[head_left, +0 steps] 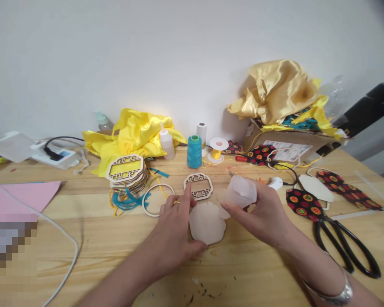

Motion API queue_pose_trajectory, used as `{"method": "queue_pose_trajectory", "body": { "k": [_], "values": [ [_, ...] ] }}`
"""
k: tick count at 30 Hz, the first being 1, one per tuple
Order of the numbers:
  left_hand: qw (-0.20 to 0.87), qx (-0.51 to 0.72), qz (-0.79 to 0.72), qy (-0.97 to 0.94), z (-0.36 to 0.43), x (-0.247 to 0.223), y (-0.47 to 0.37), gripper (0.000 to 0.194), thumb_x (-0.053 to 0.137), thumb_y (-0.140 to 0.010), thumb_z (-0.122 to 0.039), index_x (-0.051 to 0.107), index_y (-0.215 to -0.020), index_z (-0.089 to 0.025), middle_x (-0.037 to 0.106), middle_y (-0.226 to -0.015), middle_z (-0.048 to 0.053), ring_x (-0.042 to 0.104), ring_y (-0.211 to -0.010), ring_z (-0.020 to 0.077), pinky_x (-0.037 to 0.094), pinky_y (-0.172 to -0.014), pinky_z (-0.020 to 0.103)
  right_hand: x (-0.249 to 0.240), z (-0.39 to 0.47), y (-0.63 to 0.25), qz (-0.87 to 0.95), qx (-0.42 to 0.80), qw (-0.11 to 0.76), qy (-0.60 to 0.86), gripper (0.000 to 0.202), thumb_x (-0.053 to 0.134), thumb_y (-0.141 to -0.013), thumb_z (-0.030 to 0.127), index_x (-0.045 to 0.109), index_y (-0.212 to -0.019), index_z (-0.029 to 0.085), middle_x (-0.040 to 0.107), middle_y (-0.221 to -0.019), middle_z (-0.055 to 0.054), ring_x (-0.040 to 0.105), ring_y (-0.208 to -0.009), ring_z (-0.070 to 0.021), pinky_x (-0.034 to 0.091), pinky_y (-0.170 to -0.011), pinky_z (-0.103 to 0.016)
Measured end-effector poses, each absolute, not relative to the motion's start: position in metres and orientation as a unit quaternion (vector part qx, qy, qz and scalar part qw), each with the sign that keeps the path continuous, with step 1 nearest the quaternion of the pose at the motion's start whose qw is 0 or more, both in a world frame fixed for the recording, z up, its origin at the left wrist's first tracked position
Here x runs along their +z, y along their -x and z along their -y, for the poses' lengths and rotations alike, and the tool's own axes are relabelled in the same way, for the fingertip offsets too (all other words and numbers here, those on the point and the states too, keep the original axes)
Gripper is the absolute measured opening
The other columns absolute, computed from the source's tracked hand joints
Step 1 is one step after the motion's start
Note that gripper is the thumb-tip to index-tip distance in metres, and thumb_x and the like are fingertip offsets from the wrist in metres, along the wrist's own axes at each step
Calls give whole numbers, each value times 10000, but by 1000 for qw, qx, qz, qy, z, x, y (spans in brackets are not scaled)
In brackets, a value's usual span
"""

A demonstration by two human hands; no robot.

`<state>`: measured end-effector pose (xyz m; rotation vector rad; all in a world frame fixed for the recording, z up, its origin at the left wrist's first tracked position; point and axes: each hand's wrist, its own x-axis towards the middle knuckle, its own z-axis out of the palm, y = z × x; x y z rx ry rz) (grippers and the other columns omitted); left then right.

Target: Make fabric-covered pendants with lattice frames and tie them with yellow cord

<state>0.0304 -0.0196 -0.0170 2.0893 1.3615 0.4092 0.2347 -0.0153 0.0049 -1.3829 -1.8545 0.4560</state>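
Note:
A pale, flat piece with a scalloped edge [207,224] lies on the wooden table. My left hand [176,221] rests at its left edge with fingers apart, the thumb along the lower edge. Its index fingertip reaches the left side of a wooden lattice frame [198,186], just behind the pale piece. My right hand [262,217] is closed around a translucent white squeeze bottle [241,191]. The bottle is tilted low over the right side of the pale piece; I cannot make out whether its tip touches it.
Left of my hands are stacked lattice frames [126,170], a teal tassel [128,199] and a ring [150,200]. Behind stand a teal thread cone [194,152] and another squeeze bottle [166,145]. Black-handled scissors [345,247] and a cloth-topped cardboard box [275,138] are at right.

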Motion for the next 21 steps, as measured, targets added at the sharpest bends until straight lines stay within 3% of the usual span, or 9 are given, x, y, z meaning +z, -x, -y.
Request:
{"method": "queue_pose_trajectory", "body": {
  "k": [11, 15, 21],
  "values": [
    [305, 141, -516, -788, 20, -14, -32, 1036, 663, -616, -300, 38, -1434, -192, 496, -1179, 85, 349, -1099, 308, 283, -964, 459, 6, 20, -233, 731, 264, 368, 510, 132, 663, -684, 227, 539, -660, 188, 542, -591, 32, 474, -502, -93, 392, -439, -201],
    [304, 143, -514, -789, 20, -13, -32, 1049, 678, -606, -289, 44, -1434, -180, 499, -1172, 84, 349, -1094, 297, 287, -968, 442, 6, 21, -229, 685, 312, 418, 509, 162, 684, -683, 277, 548, -664, 191, 566, -586, 28, 511, -499, -104, 413, -426, -202],
    [302, 158, -511, -789, 20, -14, -30, 1079, 698, -588, -311, 36, -1435, -212, 493, -1189, 77, 360, -1087, 303, 296, -959, 453, -2, 17, -221, 646, 243, 475, 546, 210, 696, -675, 337, 546, -647, 193, 601, -589, 12, 548, -513, -132, 430, -430, -229]
  ]
}}
